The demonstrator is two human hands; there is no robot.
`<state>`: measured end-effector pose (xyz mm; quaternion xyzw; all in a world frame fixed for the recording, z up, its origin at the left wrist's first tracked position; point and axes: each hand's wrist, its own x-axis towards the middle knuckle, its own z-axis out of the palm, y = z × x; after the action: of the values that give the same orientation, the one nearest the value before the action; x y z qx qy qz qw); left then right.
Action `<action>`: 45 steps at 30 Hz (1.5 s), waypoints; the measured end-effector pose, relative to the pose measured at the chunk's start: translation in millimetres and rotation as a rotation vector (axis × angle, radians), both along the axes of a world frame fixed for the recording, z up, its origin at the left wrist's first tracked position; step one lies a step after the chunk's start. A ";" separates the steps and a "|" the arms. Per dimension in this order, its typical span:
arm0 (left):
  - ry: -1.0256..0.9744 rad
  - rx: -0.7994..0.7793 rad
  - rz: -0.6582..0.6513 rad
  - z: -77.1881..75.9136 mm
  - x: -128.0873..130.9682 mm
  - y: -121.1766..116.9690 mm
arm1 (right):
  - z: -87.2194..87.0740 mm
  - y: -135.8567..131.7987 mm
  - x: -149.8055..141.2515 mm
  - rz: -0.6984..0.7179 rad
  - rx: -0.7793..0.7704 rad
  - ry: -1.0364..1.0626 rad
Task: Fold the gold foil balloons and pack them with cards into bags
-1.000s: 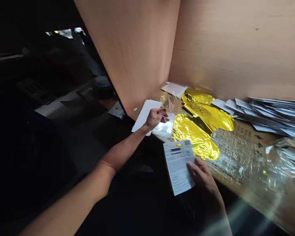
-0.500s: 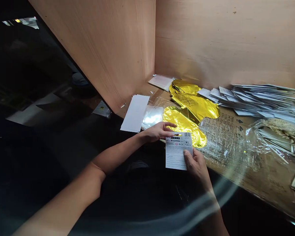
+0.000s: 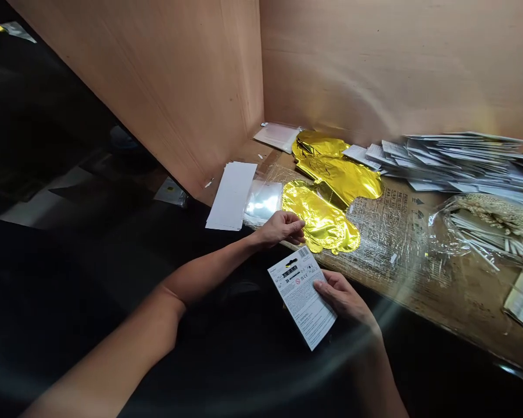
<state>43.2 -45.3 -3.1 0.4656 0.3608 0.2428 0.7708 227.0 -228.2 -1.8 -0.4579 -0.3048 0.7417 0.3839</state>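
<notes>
Right hand (image 3: 343, 297) pinching a printed card (image 3: 304, 302), left hand (image 3: 281, 228) curled near gold foil (image 3: 318, 209) — grip unclear

held card (image 3: 304, 302): 1 | gold foils (image 3: 318, 212): 2+ | paper stack (image 3: 232, 195): 1 | wood panels (image 3: 169, 75): 2

Open to my right grip (image 3: 340, 294): front strip of brown cardboard-covered worktop (image 3: 453, 302). Obstacles: shiny gold foil shapes (image 3: 320, 216), ahead; clear crumpled plastic bag (image 3: 445, 229), right.

Behind the card (image 3: 300, 302), foil pieces (image 3: 337, 174) lie on the table (image 3: 457, 316), right of paper sheets (image 3: 232, 196).
</notes>
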 end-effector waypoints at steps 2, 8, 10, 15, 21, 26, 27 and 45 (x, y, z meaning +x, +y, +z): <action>-0.021 -0.028 -0.067 0.0 0.0 -4.6 | -5.1 3.2 -3.5 -0.039 -0.004 -0.024; 0.038 -0.161 -0.162 5.9 -11.2 -2.2 | -12.0 5.4 -2.5 -0.252 0.012 -0.199; 0.067 -0.257 -0.148 8.3 -14.5 0.4 | -13.4 2.6 -4.1 -0.269 0.075 -0.348; -0.007 -0.291 -0.079 5.1 -14.2 -13.0 | -15.5 -2.8 -15.3 -0.363 0.205 -0.786; -0.071 0.054 0.167 -14.1 -1.7 -49.6 | -16.7 -3.3 -34.8 -0.508 0.153 -0.512; -0.075 0.080 0.226 -27.1 3.2 -66.1 | -29.9 -2.0 -38.8 -0.514 0.196 -0.432; -0.093 0.065 0.209 -28.1 3.7 -70.0 | -32.2 -1.6 -38.6 -0.541 0.200 -0.448; -0.158 -0.028 0.207 -2.6 23.3 -59.6 | -16.1 4.6 -27.8 -0.576 0.248 -0.415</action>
<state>66.6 -105.0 -5.7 0.3945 0.3484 0.3520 0.7740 199.3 -223.6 -17.9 -0.6154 -0.3222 0.4522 0.5595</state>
